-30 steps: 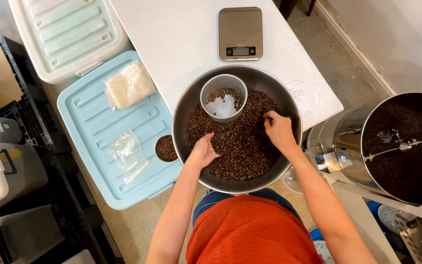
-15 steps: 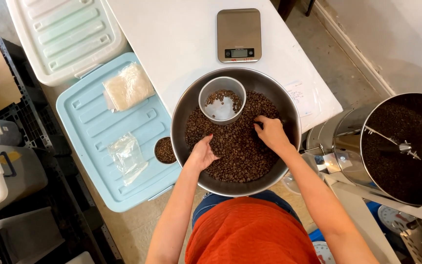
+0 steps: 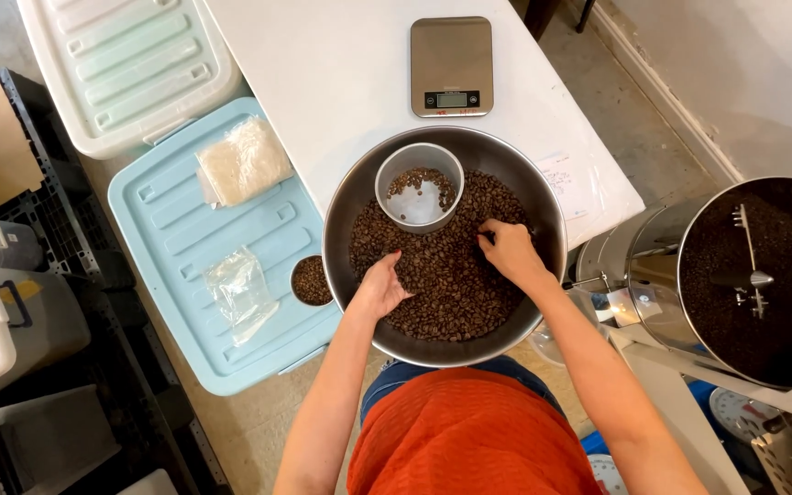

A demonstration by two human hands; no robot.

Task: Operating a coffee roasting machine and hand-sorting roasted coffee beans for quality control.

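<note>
A large round metal bowl point(image 3: 346, 206) holds a layer of brown coffee beans point(image 3: 451, 284). A small metal cup point(image 3: 419, 188) with a few beans in it stands inside the bowl at its far left. My left hand point(image 3: 379, 289) rests on the beans at the bowl's near left, fingers curled and partly dug in. My right hand point(image 3: 509, 249) lies on the beans at the right side, fingertips pinched down among them. Whether either hand holds beans is hidden.
A digital kitchen scale point(image 3: 451, 64) sits on the white table point(image 3: 323, 64) beyond the bowl. Left are a light blue bin lid point(image 3: 176, 247) with two plastic bags and a small dish of beans point(image 3: 311, 280). A roaster cooling tray point(image 3: 763, 275) stands right.
My right hand has slid from the bowl's right rim toward the centre of the beans. My left hand stays at the near left. The cooling tray's stirring arm has turned.
</note>
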